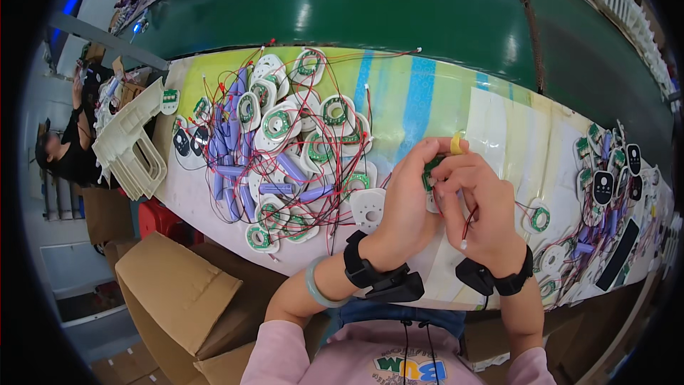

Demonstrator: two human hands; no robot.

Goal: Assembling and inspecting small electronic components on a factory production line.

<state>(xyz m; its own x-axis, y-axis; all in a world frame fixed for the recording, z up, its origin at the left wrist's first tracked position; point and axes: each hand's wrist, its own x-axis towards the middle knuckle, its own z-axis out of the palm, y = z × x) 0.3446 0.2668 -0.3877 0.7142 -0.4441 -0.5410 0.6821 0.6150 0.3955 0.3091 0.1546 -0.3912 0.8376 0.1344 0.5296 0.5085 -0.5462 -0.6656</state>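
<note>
Near the front of the table my two hands meet around a small green circuit board (pixel 429 173). My left hand (pixel 407 203) is closed on its left side, with fingers upright. My right hand (pixel 481 207) is curled, its fingertips on the board's right side, and a yellow band (pixel 457 145) circles one finger beside it. Thin red and black wires with a white plug (pixel 464 244) hang below the right fingers. Part of a white piece shows behind the board; my fingers hide the rest. Left of my left hand lies a white disc-shaped housing (pixel 368 208) with holes.
A tangled heap of white housings with green ring boards (pixel 276 125), purple cylindrical cells (pixel 291 167) and red wires fills the left. More parts (pixel 602 189) lie right, beside a ring board (pixel 539 219). A cardboard box (pixel 174 289) stands front left; a person (pixel 71 150) sits beyond.
</note>
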